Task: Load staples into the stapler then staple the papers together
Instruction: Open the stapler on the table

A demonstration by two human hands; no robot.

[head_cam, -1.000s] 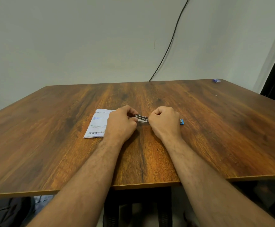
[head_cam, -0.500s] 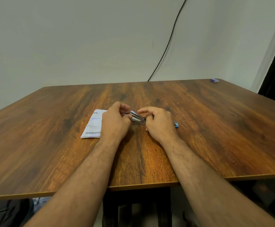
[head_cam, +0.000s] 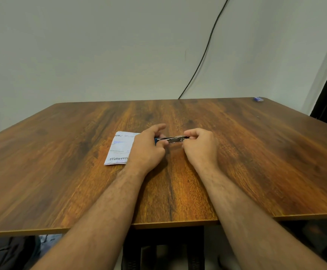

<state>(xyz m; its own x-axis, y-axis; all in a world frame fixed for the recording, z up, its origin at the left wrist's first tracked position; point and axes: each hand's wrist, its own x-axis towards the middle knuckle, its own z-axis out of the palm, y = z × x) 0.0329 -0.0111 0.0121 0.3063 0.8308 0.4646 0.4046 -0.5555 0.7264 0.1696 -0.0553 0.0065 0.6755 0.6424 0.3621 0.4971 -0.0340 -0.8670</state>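
Observation:
A small metal stapler (head_cam: 172, 139) with a blue end is held level just above the middle of the wooden table (head_cam: 61, 172). My left hand (head_cam: 146, 151) grips its left, blue end. My right hand (head_cam: 201, 148) pinches its right end between thumb and fingers. The papers (head_cam: 119, 150), white with handwritten lines, lie flat on the table just left of my left hand, which covers their right edge. I cannot tell whether the stapler holds staples.
A small blue box (head_cam: 258, 99) sits at the table's far right corner. A black cable (head_cam: 203, 55) runs down the wall behind the table. A dark doorway edge stands at the right.
The stapler has been turned end for end: its blue end, earlier by my right hand, is now at my left hand. Both hands have lifted it slightly and spread apart along it.

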